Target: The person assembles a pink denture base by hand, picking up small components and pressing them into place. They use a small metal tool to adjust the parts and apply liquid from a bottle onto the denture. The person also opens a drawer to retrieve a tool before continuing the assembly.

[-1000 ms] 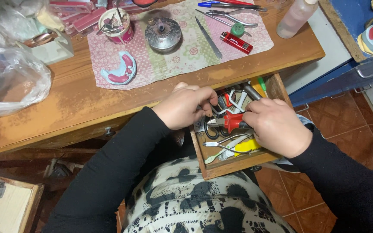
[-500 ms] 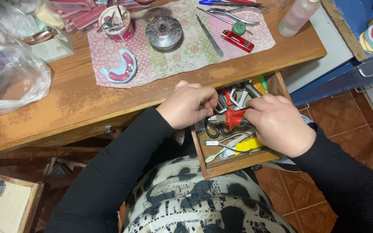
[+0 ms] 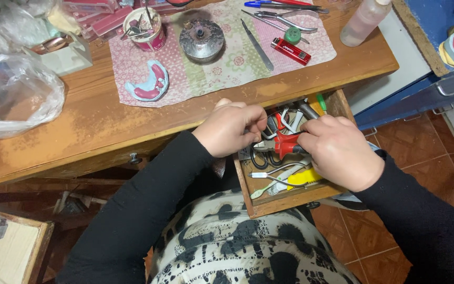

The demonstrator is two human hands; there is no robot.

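Both my hands are inside an open wooden drawer [image 3: 295, 199] full of hand tools, pulled out from under the desk. My right hand [image 3: 340, 150] grips red-handled pliers [image 3: 285, 144] lying across the drawer. My left hand [image 3: 232, 126] has its fingers curled over the pliers' metal jaw end among other tools. Below them lie scissors, thin metal instruments and a yellow-handled tool [image 3: 303, 179].
On the wooden desk [image 3: 95, 126] a patterned cloth [image 3: 227, 58] carries a blue and pink dental mould [image 3: 148, 84], a pink cup of tools [image 3: 144, 26], a round metal burner [image 3: 202, 38], tweezers, a red lighter [image 3: 290, 51] and a bottle [image 3: 363, 21]. A plastic bag [image 3: 14, 94] sits left.
My hands have shifted slightly within the drawer and the red-handled pliers now lie more clearly between them. The view has moved a little.
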